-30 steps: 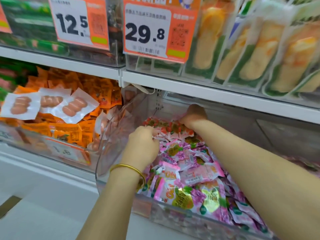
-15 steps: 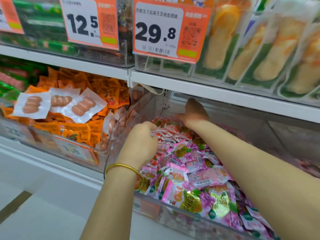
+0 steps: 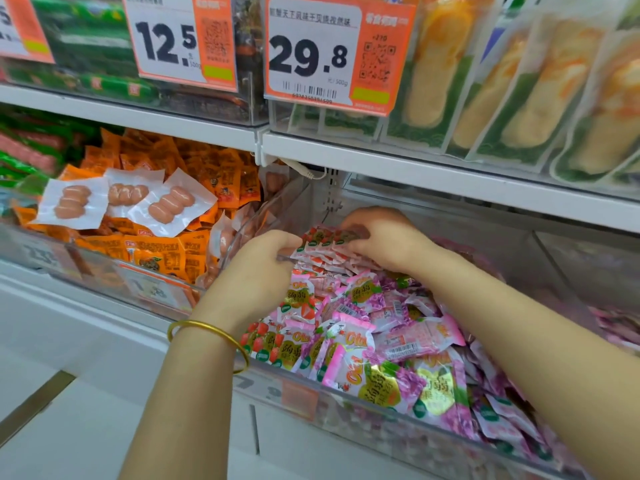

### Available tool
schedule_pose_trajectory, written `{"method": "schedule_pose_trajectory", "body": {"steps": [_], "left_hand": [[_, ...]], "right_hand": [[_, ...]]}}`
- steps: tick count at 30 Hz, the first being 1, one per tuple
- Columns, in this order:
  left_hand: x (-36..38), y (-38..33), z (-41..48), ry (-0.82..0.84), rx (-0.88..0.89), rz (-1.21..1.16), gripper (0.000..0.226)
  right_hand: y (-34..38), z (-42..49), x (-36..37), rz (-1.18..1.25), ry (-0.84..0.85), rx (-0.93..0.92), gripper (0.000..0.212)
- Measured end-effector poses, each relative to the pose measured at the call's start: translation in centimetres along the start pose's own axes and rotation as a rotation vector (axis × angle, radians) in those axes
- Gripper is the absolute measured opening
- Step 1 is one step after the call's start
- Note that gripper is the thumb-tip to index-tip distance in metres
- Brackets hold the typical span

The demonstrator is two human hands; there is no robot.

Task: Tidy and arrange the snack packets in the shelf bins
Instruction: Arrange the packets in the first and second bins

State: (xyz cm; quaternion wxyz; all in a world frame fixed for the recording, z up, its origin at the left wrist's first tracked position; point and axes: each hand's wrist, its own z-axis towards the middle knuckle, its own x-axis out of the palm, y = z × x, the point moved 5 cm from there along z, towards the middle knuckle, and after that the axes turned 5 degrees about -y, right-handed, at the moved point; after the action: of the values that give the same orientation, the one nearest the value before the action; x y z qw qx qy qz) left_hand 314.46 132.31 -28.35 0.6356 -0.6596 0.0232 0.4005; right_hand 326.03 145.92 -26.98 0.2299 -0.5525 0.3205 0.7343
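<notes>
In the clear shelf bin [image 3: 346, 422], strawberry snack packet row [image 3: 320, 249] at 12 o'clock, left hand [image 3: 256, 271] gripping its 9 o'clock end, right hand [image 3: 384, 239] gripping its 3 o'clock end, pink packets [image 3: 408, 341] heaped toward 6 o'clock.

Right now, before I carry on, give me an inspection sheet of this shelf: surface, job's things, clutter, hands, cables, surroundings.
Surface: clear bin, heaped with packets.
Job's things: red-and-white packets gathered in a row at the back; pink packets loose in front.
Clutter: three sausage packs lying on the orange packets in the neighbouring bin.
Hands: left hand and right hand grip the row from either end.
Cables: white cord under the upper shelf.
Surroundings: 12.5 tag and 29.8 tag above.
</notes>
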Motion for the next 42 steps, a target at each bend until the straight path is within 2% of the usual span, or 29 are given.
{"method": "schedule_pose_trajectory", "body": {"steps": [3, 8, 14, 20, 24, 27, 30, 33, 35, 40, 42], "left_hand": [[-0.2, -0.2, -0.4, 0.023, -0.01, 0.039, 0.04], [0.5, 0.7, -1.0, 0.094, -0.06, 0.092, 0.043], [2.0, 1.9, -1.1, 0.254, -0.08, 0.231, 0.055], [2.9, 2.3, -1.4, 0.409, -0.074, 0.348, 0.057], [3.1, 2.0, -1.8, 0.451, -0.026, 0.397, 0.054], [3.0, 1.8, -2.0, 0.448, -0.023, 0.439, 0.053], [2.9, 1.5, -2.0, 0.401, -0.023, 0.475, 0.05], [3.2, 1.0, -2.0, 0.401, -0.001, 0.512, 0.053], [3.7, 1.1, -2.0, 0.433, 0.006, 0.534, 0.057], [4.3, 1.3, -1.5, 0.421, 0.026, 0.59, 0.058], [4.4, 1.4, -1.4, 0.418, 0.024, 0.609, 0.062]], "right_hand": [[0.9, -2.1, -0.4, 0.047, 0.024, -0.035, 0.024], [3.7, -1.8, 3.0, -0.112, 0.229, -0.189, 0.03], [4.1, -0.9, 5.8, -0.315, 0.339, -0.208, 0.03], [4.1, -0.9, 5.7, -0.262, 0.423, -0.213, 0.027], [4.1, -0.7, 3.8, -0.144, 0.361, -0.219, 0.033], [3.7, -1.0, 1.2, -0.09, 0.233, -0.212, 0.029], [3.1, -2.2, -1.4, 0.033, 0.121, -0.143, 0.051], [2.4, -3.4, -2.9, 0.266, 0.03, -0.037, 0.057], [1.9, -3.7, -3.0, 0.351, -0.005, 0.014, 0.052], [0.5, -4.0, -2.8, 0.497, -0.066, 0.099, 0.01], [-0.5, -3.8, -2.7, 0.573, -0.113, 0.178, 0.008]]}}
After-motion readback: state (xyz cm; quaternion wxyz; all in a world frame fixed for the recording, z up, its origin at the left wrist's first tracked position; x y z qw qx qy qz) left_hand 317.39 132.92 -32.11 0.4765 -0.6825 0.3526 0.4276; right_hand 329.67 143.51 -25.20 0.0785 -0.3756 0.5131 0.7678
